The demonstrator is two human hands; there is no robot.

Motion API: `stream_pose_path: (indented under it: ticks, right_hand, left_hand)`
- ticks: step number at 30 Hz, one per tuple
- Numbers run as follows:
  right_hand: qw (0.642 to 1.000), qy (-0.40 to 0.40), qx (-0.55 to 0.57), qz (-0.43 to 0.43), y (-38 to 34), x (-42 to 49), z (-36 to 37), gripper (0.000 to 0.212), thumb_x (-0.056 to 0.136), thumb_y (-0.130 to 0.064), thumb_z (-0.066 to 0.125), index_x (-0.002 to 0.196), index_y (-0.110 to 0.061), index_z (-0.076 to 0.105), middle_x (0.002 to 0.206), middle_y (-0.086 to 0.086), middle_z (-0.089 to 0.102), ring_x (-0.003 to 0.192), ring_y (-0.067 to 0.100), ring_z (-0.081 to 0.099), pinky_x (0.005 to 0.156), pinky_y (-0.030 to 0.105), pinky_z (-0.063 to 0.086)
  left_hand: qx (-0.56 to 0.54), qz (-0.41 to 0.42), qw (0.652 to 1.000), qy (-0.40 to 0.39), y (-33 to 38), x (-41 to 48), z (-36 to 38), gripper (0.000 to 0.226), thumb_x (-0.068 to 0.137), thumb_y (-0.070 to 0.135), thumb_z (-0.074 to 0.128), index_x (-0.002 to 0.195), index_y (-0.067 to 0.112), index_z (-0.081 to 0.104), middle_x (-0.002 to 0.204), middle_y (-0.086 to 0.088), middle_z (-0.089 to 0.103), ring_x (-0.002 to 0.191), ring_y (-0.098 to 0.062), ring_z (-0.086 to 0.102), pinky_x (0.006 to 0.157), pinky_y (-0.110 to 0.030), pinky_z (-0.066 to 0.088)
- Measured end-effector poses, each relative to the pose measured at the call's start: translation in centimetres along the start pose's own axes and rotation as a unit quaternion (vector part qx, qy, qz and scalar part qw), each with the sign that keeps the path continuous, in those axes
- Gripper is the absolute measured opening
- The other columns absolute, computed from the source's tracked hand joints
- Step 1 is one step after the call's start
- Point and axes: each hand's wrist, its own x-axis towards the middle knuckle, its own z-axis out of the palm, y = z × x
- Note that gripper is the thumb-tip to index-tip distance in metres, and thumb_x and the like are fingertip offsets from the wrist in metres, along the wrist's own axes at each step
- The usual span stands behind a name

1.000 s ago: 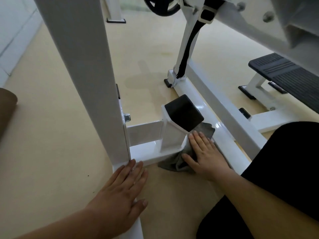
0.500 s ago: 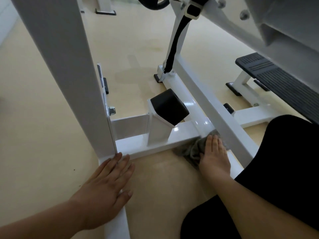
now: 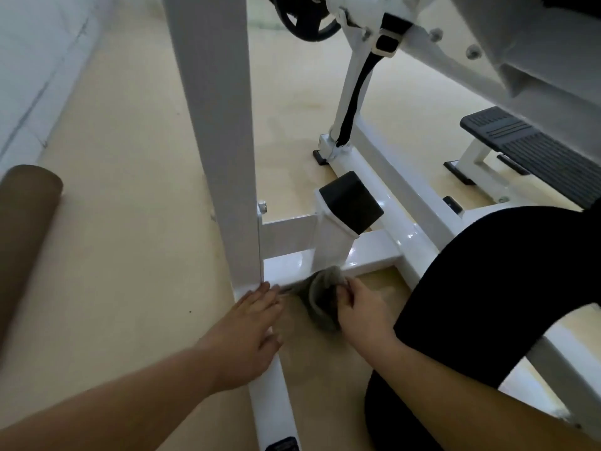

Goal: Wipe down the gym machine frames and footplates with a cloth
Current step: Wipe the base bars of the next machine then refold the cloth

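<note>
Head view: right hand (image 3: 361, 307), fingers curled round the grey cloth (image 3: 320, 301), has swept back along the crossbar (image 3: 292, 262) toward the flat, straight-fingered left hand (image 3: 250, 323), so that bar looks nearly finished.

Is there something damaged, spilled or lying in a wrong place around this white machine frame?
Nothing looks damaged or spilled. The white frame looks glossy and intact. Only a brown roll lies on the floor left of it, apart from the machine.

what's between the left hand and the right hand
Head view: a bunched grey cloth, gripped by the right hand, lies between it and the left hand resting on the white frame rail.
</note>
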Motion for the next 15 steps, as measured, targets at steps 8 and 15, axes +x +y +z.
stream_pose_path:
  ticks: [8,15]
  right_hand:
    - [0.98,0.023,0.197,-0.008,-6.6,-0.3,3.7,0.017,0.108,-0.04,0.045,0.11,-0.032,0.06,0.1,-0.006,0.066,0.095,0.011,0.064,0.085,0.033,0.057]
    - [0.982,-0.102,0.138,-0.077,-7.0,0.4,7.1,0.046,0.108,-0.043,0.032,0.152,-0.036,0.043,0.15,-0.007,0.051,0.137,0.015,0.048,0.117,0.039,0.037]
  left_hand:
    - [-0.097,-0.073,0.984,0.129,-1.2,-4.0,0.1,0.055,0.104,0.026,0.047,0.157,0.031,0.034,0.157,0.025,0.02,0.151,0.0,0.021,0.108,0.002,-0.005]
    - [-0.09,-0.047,0.988,0.117,-1.8,-3.9,0.0,0.061,0.09,0.029,0.055,0.151,0.019,0.049,0.155,0.014,0.034,0.146,-0.005,0.033,0.114,-0.001,-0.001]
